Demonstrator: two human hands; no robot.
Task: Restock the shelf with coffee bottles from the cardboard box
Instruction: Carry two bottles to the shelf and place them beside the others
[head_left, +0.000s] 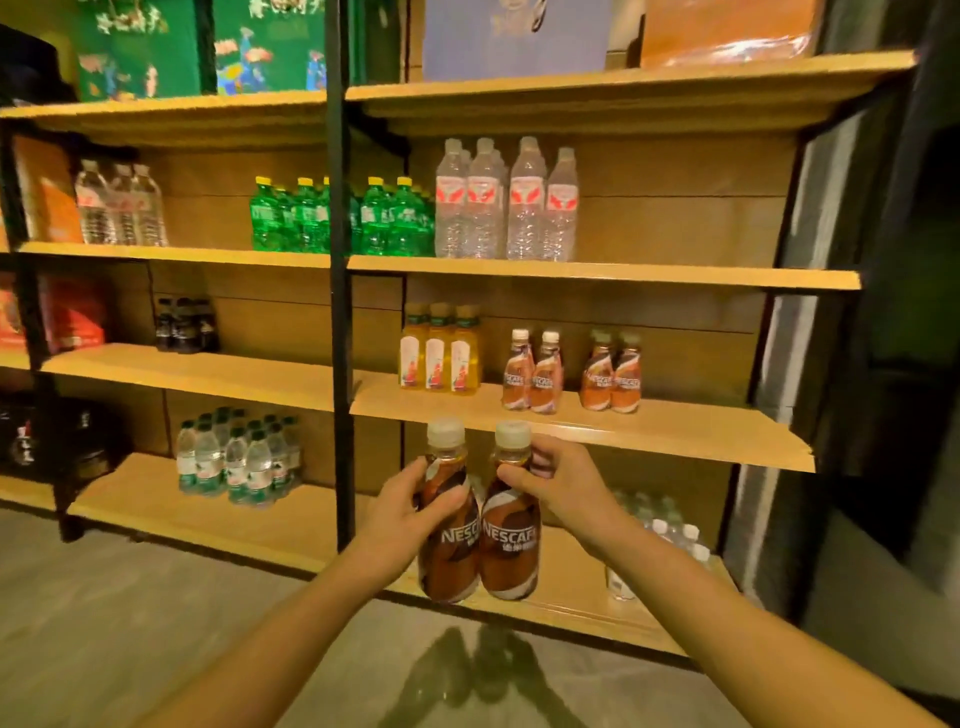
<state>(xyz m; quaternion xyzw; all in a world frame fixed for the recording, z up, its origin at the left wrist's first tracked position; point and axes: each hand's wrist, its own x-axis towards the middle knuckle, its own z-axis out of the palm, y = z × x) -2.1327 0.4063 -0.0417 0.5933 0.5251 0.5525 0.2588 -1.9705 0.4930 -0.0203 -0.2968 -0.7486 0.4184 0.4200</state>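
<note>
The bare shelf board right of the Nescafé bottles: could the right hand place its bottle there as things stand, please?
Probably yes: the right hand holds its Nescafé bottle just below the shelf board, which lies bare beside the dark-capped pair, nothing in between.

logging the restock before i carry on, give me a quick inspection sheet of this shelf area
surface: wooden shelf, shelved coffee bottles standing in two groups
job's things: left bottle and right bottle held upright, side by side, before the shelf; cardboard box not in view
clutter: yellow drink bottles left of the coffee; water bottles, green bottles above
grippers: left hand grips left bottle; right hand grips right bottle near its neck
cables: nothing seen
surroundings: grey floor, black upright
</note>
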